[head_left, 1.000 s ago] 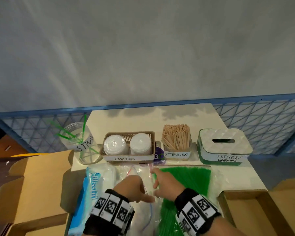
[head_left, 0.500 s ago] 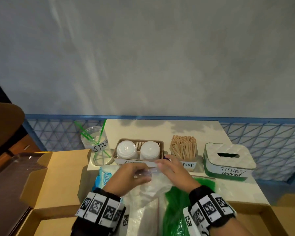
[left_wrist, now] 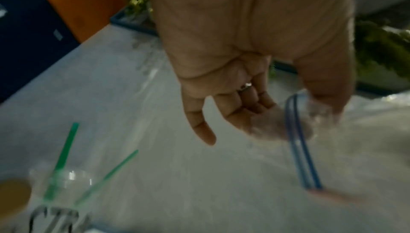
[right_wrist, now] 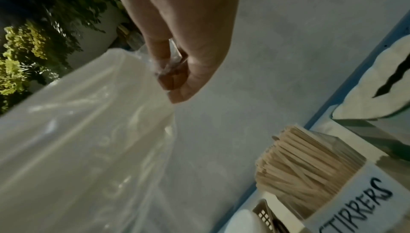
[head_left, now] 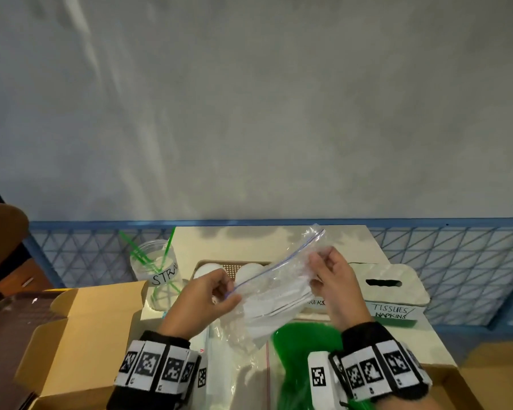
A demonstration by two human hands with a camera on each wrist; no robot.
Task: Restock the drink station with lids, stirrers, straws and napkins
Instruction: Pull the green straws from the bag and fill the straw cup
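I've lifted the zip bag of white lids off the near pile, where it lay half a second ago, and now hold it above the table in front of the lid basket. That clears it for opening. My left hand pinches the lower left end of the blue seal; my right hand pinches the plastic near the higher far end, so the bag hangs tilted between raised wrists, seal seemingly still closed
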